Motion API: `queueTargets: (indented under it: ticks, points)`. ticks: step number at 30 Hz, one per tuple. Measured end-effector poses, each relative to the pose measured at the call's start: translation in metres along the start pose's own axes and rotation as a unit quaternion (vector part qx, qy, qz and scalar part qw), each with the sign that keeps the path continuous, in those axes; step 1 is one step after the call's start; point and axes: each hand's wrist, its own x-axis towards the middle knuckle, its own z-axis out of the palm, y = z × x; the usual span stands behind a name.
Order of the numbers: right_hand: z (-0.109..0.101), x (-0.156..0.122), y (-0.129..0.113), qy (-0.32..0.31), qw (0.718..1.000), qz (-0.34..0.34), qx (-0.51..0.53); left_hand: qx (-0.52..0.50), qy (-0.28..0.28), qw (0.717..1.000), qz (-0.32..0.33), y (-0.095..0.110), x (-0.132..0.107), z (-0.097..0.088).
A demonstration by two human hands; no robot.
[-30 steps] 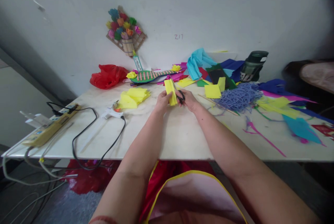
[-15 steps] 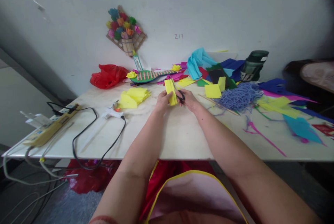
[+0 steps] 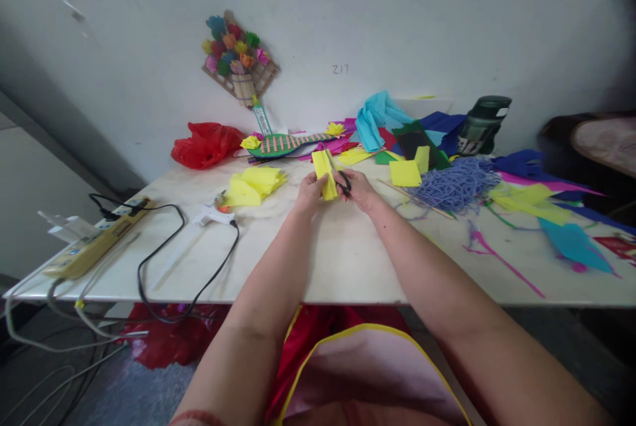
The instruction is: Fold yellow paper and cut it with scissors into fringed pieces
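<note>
I am observing the left hand pinching the folded yellow paper and holding it upright over the far middle of the table. Just right of it, the right hand is gripping the scissors with fingers closed through the handles, the blades lying against the paper.

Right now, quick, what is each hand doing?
Left hand: closed, holding the yellow paper.
Right hand: closed, holding the scissors.

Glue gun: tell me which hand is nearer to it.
Left. The left hand sits right of the glue gun, holding the yellow paper; the right hand, on the scissors, is farther right beyond that paper.
</note>
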Motion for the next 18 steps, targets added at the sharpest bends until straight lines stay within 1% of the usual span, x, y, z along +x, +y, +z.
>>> queueTargets:
  ticks: [7,13,18]
  points:
    - [0.0019,0.0034,0.0034,0.015,1.000,-0.003,-0.015,0.003,0.016,1.000,-0.008,0.0016,-0.0005,-0.0002]
    - [0.0004,-0.0036,-0.0047,-0.008,1.000,0.020,-0.001,0.009,-0.004,1.000,-0.014,0.0006,-0.0007,-0.0011]
    - [-0.0042,-0.0049,-0.0050,-0.013,1.000,0.019,-0.011,0.009,-0.007,1.000,-0.023,0.0026,-0.0036,0.0010]
